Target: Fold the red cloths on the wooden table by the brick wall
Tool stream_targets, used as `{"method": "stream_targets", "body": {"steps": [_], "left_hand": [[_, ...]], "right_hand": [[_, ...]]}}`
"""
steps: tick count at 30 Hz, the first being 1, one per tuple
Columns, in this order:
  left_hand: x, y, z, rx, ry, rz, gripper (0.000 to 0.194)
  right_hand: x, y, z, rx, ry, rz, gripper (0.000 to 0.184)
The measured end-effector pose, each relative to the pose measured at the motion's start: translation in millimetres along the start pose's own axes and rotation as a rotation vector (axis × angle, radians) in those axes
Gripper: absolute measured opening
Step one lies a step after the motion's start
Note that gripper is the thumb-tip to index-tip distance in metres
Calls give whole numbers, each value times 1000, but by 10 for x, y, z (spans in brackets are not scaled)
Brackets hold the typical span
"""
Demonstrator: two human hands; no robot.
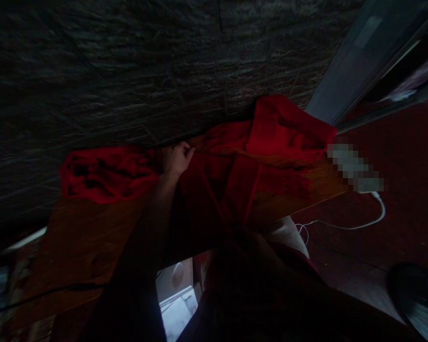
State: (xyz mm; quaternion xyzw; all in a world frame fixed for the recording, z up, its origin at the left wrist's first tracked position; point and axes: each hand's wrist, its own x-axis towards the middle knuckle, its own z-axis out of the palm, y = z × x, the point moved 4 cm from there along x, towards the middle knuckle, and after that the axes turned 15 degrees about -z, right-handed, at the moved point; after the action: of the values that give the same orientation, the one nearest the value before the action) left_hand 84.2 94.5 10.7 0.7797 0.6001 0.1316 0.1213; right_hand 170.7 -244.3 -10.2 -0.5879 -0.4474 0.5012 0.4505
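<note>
A long red cloth with a fringed edge lies rumpled along the back of a wooden table, bunched at the left end and piled higher at the right. My left hand reaches over the table, closed in a fist on the cloth's middle by the wall. One fold of the cloth hangs toward me over the table's front edge. My right hand does not show; only a dark sleeve fills the lower middle of the picture.
A dark brick wall stands right behind the table. To the right, a white power strip and its white cable lie on a red floor. A pale door frame rises at the upper right. The scene is very dim.
</note>
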Motion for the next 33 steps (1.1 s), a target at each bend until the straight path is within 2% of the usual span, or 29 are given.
{"method": "stream_targets", "body": {"steps": [3, 5, 9, 11, 13, 15, 19, 20, 22, 25, 27, 30, 33], "left_hand": [[-6, 8, -31, 9, 50, 8, 27], [-15, 14, -45, 8, 69, 23, 28], [-26, 4, -52, 4, 93, 26, 30], [-28, -2, -43, 4, 87, 24, 30], [-29, -7, -35, 3, 80, 24, 30], [-29, -9, -31, -1, 77, 25, 29], [-23, -19, -24, -13, 66, 22, 28], [-20, -23, -20, -19, 62, 22, 28], [-11, -35, -9, -28, 57, 20, 28], [-1, -53, 9, -41, 60, 27, 29], [-4, -59, 23, -49, 70, 37, 30], [-28, -45, 28, -62, 92, 51, 32], [-68, -22, -44, -70, 95, 57, 35]], "right_hand": [[38, -82, -81, -223, -49, -27, 28], [75, -135, -107, -225, -73, -35, 26], [130, -170, 8, 187, -135, 0, 29], [138, -133, 109, 377, -191, 115, 33], [140, -92, 174, 468, -199, 228, 36], [146, -84, 187, 516, -139, 269, 39], [137, -129, 128, 640, 107, 244, 46], [130, -139, 121, 674, 134, 249, 46], [117, -134, 146, 733, 83, 316, 47], [104, -74, 214, 777, -81, 491, 51], [116, -32, 233, 773, -126, 553, 49], [152, -37, 237, 704, -174, 514, 49], [188, -123, 224, 617, -261, 364, 39]]}}
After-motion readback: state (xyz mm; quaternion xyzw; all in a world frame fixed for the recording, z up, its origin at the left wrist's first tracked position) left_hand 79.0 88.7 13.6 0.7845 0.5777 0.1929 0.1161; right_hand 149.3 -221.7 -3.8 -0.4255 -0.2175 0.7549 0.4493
